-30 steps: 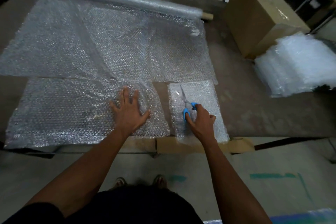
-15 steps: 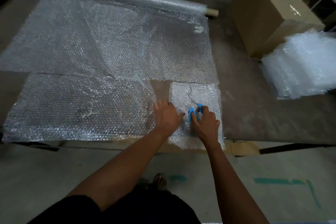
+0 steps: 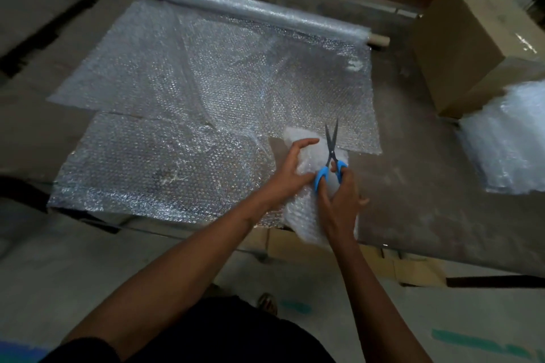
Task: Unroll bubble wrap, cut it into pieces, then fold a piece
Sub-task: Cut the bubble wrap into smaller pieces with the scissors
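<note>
A small cut piece of bubble wrap is lifted and bent over at the table's front edge. My left hand grips its left side, fingers curled over the folded top. My right hand holds blue-handled scissors with fingers through the loops, blades slightly parted and pointing away from me, and lies against the same piece. A larger cut piece lies flat to the left. The unrolled sheet runs back to the bubble wrap roll at the table's far side.
A cardboard box stands at the right rear of the grey table. A stack of cut bubble wrap pieces lies in front of it at the right. More boxes and shelving stand behind the roll. The table's front edge runs just below my hands.
My left hand left the large piece, crossed right and took hold of the small piece. The small piece went from lying flat to lifted and bent over, scissors still in my right hand.
</note>
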